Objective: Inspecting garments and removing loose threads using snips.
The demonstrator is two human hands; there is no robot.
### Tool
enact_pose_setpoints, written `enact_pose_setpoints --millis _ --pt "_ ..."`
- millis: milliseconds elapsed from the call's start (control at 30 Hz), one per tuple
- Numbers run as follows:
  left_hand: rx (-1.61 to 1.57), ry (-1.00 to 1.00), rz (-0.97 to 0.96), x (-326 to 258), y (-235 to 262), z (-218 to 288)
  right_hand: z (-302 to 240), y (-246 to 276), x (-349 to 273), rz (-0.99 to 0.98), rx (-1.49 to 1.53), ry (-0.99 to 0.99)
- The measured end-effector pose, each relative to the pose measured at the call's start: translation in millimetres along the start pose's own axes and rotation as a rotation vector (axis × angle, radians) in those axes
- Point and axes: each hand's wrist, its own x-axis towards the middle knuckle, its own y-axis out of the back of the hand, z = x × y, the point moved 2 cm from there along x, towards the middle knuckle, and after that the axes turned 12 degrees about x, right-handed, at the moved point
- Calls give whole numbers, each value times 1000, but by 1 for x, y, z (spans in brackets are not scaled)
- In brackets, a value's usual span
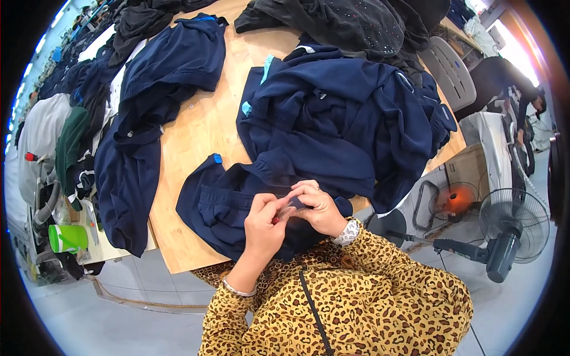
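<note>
In the head view, my left hand (263, 222) and my right hand (317, 204) meet over a dark navy fabric garment (222, 204) that lies at the near edge of the light wooden table (205, 127). The fingers of both hands are bent and pressed close together, and they pinch a small part of the navy cloth between them. Something small and red shows at my left fingers, but I cannot tell what it is. The garment is crumpled, with thick folds, and a small blue tag sits at its upper left corner.

The table has a pale wood top, and its near edge is just in front of my body. The floor beside the table is grey and smooth.

Behind the garment, further on the table, there is a big heap of navy blue clothes (344, 118), touching it. To the left of the garment, a long navy piece (142, 136) hangs over the table's left edge. At the far side of the table lies a black cloth with small shiny dots (356, 24). Left of the table stands a green plastic cup (66, 237). Right of the table, on the floor, is a black standing fan (513, 228), well apart from my hands.
</note>
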Motion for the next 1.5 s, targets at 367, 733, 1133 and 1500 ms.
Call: enact_pose_setpoints --millis 367,733,1133,1500 --pt "-524 522 -109 6 -16 -24 2 0 -4 93 -23 -95" --pt "359 -280 147 6 -14 -4 4 -2 -4 107 -156 -7" --pt "74 -112 88 6 -14 -8 9 0 -3 100 -6 -106" --pt "-683 555 -122 5 -20 -26 -3 3 2 166 32 -274"
